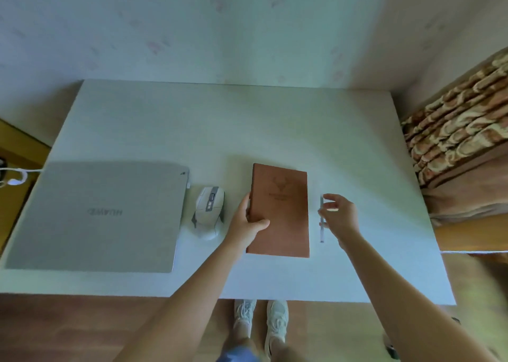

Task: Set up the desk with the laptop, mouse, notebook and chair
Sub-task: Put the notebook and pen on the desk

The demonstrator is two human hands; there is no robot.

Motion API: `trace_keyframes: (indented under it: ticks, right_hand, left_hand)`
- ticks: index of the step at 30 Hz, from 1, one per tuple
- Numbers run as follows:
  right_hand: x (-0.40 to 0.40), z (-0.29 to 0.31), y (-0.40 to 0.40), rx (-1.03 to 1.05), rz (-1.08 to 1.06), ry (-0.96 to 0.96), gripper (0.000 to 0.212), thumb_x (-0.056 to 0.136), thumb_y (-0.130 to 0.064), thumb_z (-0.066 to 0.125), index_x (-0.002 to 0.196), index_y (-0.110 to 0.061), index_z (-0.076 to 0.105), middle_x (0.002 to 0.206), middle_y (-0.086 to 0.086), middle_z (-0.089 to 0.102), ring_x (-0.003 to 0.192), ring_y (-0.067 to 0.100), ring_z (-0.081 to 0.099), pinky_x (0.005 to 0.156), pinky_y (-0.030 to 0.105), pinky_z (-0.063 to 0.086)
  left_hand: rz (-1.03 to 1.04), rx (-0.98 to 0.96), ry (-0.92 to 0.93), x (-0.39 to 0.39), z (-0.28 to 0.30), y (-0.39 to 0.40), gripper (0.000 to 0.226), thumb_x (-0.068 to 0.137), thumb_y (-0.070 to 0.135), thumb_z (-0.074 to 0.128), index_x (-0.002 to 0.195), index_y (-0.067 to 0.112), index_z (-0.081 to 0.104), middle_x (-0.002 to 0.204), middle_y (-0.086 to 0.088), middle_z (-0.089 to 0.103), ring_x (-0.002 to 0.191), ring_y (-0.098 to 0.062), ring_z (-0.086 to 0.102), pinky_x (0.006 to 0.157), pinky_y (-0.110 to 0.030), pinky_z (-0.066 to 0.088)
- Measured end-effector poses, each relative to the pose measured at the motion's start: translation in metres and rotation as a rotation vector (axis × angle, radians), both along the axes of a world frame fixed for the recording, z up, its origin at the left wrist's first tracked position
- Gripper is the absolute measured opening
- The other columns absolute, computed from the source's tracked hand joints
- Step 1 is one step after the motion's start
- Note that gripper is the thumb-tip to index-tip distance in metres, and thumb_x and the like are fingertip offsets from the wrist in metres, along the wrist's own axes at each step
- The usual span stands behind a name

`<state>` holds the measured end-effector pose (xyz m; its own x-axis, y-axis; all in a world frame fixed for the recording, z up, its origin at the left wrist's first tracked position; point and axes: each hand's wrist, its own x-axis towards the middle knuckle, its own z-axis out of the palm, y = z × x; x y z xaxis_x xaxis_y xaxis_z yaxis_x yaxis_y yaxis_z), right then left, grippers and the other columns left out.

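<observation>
Two hands work near the white tabletop's (247,130) front edge: the left hand (248,221) grips the stiff, light brown leather-look notebook (283,210) by its left edge; the right hand's (339,214) loosely spread fingers (330,198) touch a slim, roll-prone grey pen (322,232).

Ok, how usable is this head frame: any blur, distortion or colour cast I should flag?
Head view: strong wide-angle bending, the desk edges splay outward; a cool bluish cast over wall and desk; soft overall, with motion smear at the lower right corner and on the pen by the right hand. The notebook under the left hand and the laptop logo stay readable as shapes.
</observation>
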<state>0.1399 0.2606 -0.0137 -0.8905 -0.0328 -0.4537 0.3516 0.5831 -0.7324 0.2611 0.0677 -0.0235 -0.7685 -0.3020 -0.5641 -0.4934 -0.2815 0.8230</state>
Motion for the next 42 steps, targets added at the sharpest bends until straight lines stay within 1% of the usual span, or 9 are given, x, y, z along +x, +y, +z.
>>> trace_keyframes:
  ticks: [2, 5, 8, 11, 15, 20, 25, 29, 42]
  right_hand:
    - [-0.002, -0.006, 0.000, 0.059, 0.022, 0.030, 0.037, 0.077, 0.000, 0.061, 0.112, -0.012, 0.064, 0.088, 0.003, 0.066, 0.076, 0.028, 0.066, 0.075, 0.044, 0.056]
    - [-0.003, -0.012, 0.002, 0.130, 0.033, 0.073, 0.033, 0.077, -0.002, 0.061, 0.107, -0.013, 0.067, 0.089, 0.004, 0.067, 0.076, 0.023, 0.065, 0.062, 0.027, 0.048]
    - [-0.002, -0.015, 0.003, 0.202, 0.060, 0.124, 0.030, 0.077, -0.006, 0.062, 0.105, -0.017, 0.068, 0.094, 0.006, 0.065, 0.075, 0.022, 0.062, 0.049, 0.020, 0.040]
    - [-0.001, -0.015, 0.003, 0.255, 0.126, 0.149, 0.030, 0.077, -0.010, 0.064, 0.106, -0.015, 0.067, 0.100, 0.008, 0.064, 0.080, 0.024, 0.063, 0.064, 0.026, 0.046]
    - [-0.002, -0.003, 0.007, 0.261, 0.186, 0.133, 0.034, 0.080, -0.017, 0.064, 0.114, -0.016, 0.063, 0.106, 0.005, 0.064, 0.087, 0.021, 0.062, 0.070, 0.026, 0.043]
    - [0.008, 0.028, 0.015, 0.315, 0.319, 0.291, 0.039, 0.085, -0.021, 0.057, 0.124, -0.019, 0.057, 0.128, 0.001, 0.057, 0.112, 0.021, 0.056, 0.082, 0.034, 0.050]
    - [0.024, 0.061, 0.029, 0.325, 0.400, 0.392, 0.043, 0.087, -0.024, 0.055, 0.130, -0.019, 0.053, 0.134, -0.001, 0.056, 0.123, 0.020, 0.050, 0.094, 0.036, 0.047]
    - [0.050, 0.087, 0.044, 0.332, 0.403, 0.476, 0.042, 0.089, -0.031, 0.055, 0.129, -0.020, 0.054, 0.132, -0.001, 0.058, 0.122, 0.019, 0.051, 0.096, 0.035, 0.045]
    - [0.175, 0.157, 0.085, 0.481, 0.134, 0.644, 0.041, 0.093, -0.044, 0.046, 0.127, -0.025, 0.055, 0.127, -0.005, 0.062, 0.116, 0.018, 0.055, 0.092, 0.036, 0.046]
  left_hand:
    - [-0.023, -0.147, 0.000, -0.004, -0.004, 0.000, 0.062, 0.076, 0.002, 0.071, 0.127, 0.033, 0.052, 0.115, 0.006, 0.068, 0.102, -0.010, 0.066, 0.092, -0.037, 0.054]
    - [0.012, -0.377, -0.021, -0.007, -0.009, 0.001, 0.045, 0.064, 0.013, 0.079, 0.102, 0.031, 0.064, 0.097, 0.003, 0.070, 0.090, -0.015, 0.068, 0.080, -0.034, 0.058]
    - [0.059, -0.450, -0.064, -0.009, -0.013, 0.001, 0.054, 0.063, 0.010, 0.085, 0.110, 0.015, 0.059, 0.093, 0.009, 0.061, 0.085, -0.008, 0.063, 0.075, -0.020, 0.050]
    - [0.023, -0.511, -0.112, -0.008, -0.015, 0.001, 0.063, 0.062, 0.016, 0.086, 0.117, 0.014, 0.056, 0.100, 0.005, 0.059, 0.089, -0.012, 0.062, 0.075, -0.021, 0.048]
    - [-0.074, -0.628, -0.180, -0.008, -0.016, 0.002, 0.071, 0.057, 0.041, 0.077, 0.121, 0.023, 0.052, 0.110, 0.005, 0.059, 0.104, -0.016, 0.059, 0.086, -0.038, 0.053]
    - [-0.420, -0.981, -0.285, -0.009, 0.018, 0.011, 0.076, 0.086, 0.042, 0.062, 0.148, 0.016, 0.028, 0.140, -0.005, 0.045, 0.129, -0.025, 0.042, 0.098, -0.039, 0.041]
    - [-0.544, -1.049, -0.294, 0.001, 0.048, 0.014, 0.050, 0.090, 0.041, 0.055, 0.136, 0.022, 0.047, 0.135, 0.001, 0.055, 0.121, -0.020, 0.052, 0.096, -0.035, 0.044]
    - [-0.523, -1.108, -0.198, 0.015, 0.073, 0.026, 0.034, 0.091, 0.044, 0.054, 0.119, 0.026, 0.060, 0.117, 0.009, 0.066, 0.106, -0.014, 0.061, 0.086, -0.027, 0.047]
    - [-0.650, -1.388, 0.396, 0.052, 0.150, 0.069, 0.032, 0.090, 0.048, 0.055, 0.116, 0.030, 0.061, 0.102, 0.011, 0.069, 0.095, -0.010, 0.063, 0.070, -0.023, 0.042]
